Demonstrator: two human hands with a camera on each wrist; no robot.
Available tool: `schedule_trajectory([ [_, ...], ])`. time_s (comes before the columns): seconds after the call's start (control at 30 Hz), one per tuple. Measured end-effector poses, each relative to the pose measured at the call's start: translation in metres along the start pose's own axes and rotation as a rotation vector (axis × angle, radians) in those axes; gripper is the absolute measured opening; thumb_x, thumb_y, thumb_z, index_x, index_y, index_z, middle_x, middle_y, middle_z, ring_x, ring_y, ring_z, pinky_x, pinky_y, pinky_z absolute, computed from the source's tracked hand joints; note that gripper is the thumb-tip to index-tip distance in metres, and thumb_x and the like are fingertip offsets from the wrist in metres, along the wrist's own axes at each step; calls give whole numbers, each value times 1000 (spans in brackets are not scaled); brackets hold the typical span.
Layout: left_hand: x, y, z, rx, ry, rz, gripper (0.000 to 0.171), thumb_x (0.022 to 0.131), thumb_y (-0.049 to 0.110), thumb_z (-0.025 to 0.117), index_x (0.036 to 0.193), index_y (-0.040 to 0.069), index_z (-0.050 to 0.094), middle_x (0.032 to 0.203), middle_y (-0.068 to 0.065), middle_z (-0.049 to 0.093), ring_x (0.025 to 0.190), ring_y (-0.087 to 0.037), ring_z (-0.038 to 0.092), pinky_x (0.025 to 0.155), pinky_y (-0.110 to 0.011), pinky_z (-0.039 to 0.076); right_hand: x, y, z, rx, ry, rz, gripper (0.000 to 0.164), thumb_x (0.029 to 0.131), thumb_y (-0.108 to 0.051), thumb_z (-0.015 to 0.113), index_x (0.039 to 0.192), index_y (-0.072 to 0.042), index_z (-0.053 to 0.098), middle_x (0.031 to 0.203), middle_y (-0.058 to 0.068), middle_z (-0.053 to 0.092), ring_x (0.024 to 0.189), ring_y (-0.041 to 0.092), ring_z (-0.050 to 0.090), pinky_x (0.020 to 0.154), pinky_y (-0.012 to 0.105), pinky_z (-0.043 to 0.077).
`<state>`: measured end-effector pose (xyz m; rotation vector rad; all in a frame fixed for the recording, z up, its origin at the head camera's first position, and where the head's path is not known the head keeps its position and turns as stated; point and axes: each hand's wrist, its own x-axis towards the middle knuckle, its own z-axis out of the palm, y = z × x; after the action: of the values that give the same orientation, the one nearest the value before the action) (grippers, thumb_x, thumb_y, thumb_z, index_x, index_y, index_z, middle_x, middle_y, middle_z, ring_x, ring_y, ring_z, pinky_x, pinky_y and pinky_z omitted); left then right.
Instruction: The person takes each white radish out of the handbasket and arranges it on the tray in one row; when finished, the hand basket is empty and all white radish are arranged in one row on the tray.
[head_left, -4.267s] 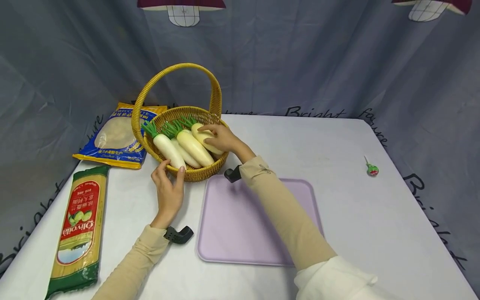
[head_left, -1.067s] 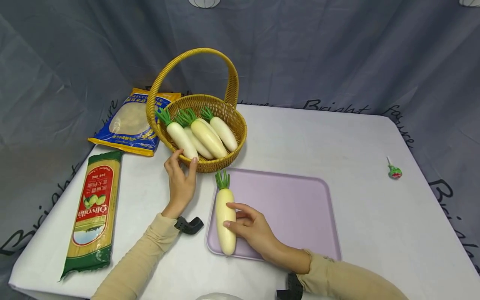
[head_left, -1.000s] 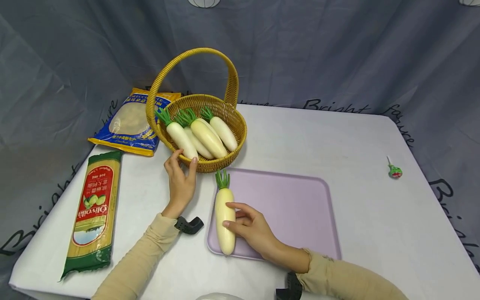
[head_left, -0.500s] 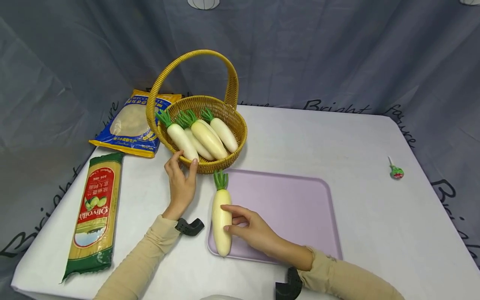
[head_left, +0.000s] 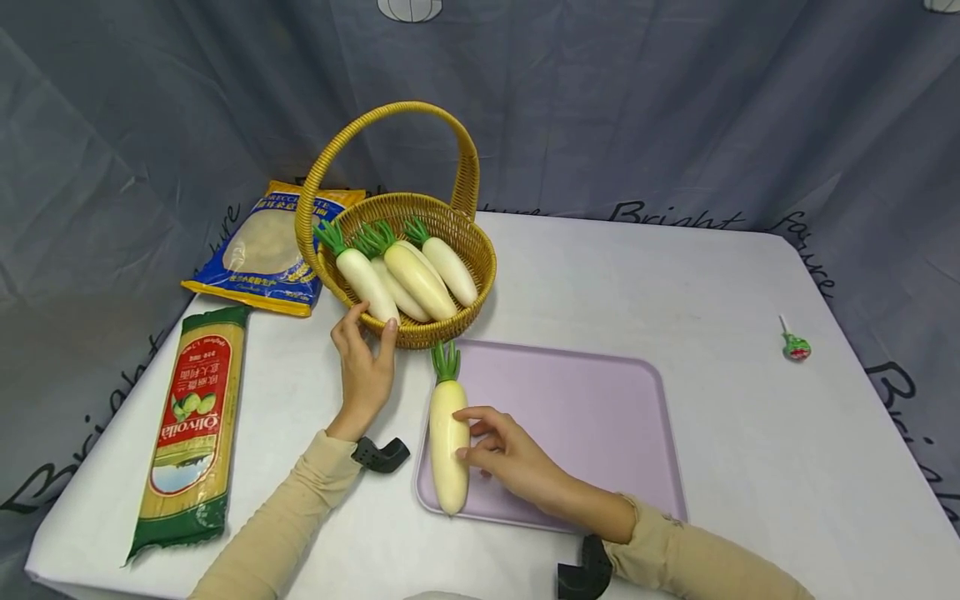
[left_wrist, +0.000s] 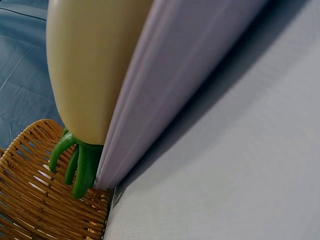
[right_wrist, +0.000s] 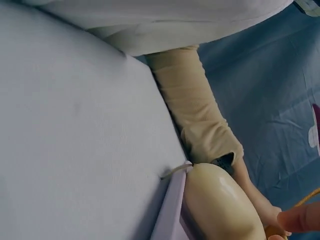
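A pale daikon radish (head_left: 450,446) with green stalks lies lengthwise along the left side of the lilac tray (head_left: 581,400). My right hand (head_left: 517,458) is beside it, thumb and index fingertips at its right flank and the fingers loosely bent. In the right wrist view a fingertip (right_wrist: 300,219) shows near the radish (right_wrist: 220,202). My left hand (head_left: 363,375) holds the front rim of the yellow wicker basket (head_left: 480,267), thumb and index finger over the edge. Several more radishes (head_left: 416,279) lie in the basket. The left wrist view hides my left hand.
A blue and yellow pasta bag (head_left: 262,250) lies behind the basket's left side. In front of it is a long spaghetti packet (head_left: 191,433). A small green and red lollipop (head_left: 797,347) lies far right. The basket's tall handle (head_left: 467,167) arches above it.
My right hand has gone from the basket to the tray, where a radish now lies. Over the last half second its fingertips slide rightward across the radish. My left hand stays at the basket rim.
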<state>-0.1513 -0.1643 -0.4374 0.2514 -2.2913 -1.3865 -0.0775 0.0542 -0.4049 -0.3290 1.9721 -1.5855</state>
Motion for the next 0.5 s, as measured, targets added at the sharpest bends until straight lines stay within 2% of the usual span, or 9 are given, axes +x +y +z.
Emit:
schedule_trajectory([
  [0.13, 0, 0, 0, -2, -3, 3, 51, 91, 40, 48, 133, 17, 30, 130, -19, 24, 118, -32, 39, 103, -42, 33, 1, -2, -6, -65, -19, -67, 33, 86, -11, 57, 118, -9, 51, 115, 16, 45, 72, 14, 51, 60, 26, 47],
  [0.23, 0, 0, 0, -2, -2, 4, 51, 91, 41, 48, 133, 17, 30, 130, -19, 24, 118, -32, 39, 102, -42, 33, 3, -7, -12, -98, -55, -130, 27, 88, -8, 53, 115, -6, 53, 109, 18, 52, 73, 19, 54, 60, 28, 49],
  [0.4, 0, -1, 0, -1, 1, 0, 51, 91, 41, 48, 133, 17, 30, 129, -19, 25, 118, -33, 39, 102, -43, 33, 11, -24, -25, -146, -101, -235, 20, 92, -11, 48, 106, -3, 59, 97, 17, 61, 80, 27, 57, 67, 32, 50],
  [0.5, 0, -1, -1, -1, 1, -2, 51, 91, 42, 48, 133, 17, 30, 129, -19, 25, 118, -33, 40, 102, -43, 33, 21, -35, -31, -143, -71, -275, 19, 91, -11, 50, 105, -1, 59, 100, 18, 62, 85, 24, 58, 74, 34, 51],
])
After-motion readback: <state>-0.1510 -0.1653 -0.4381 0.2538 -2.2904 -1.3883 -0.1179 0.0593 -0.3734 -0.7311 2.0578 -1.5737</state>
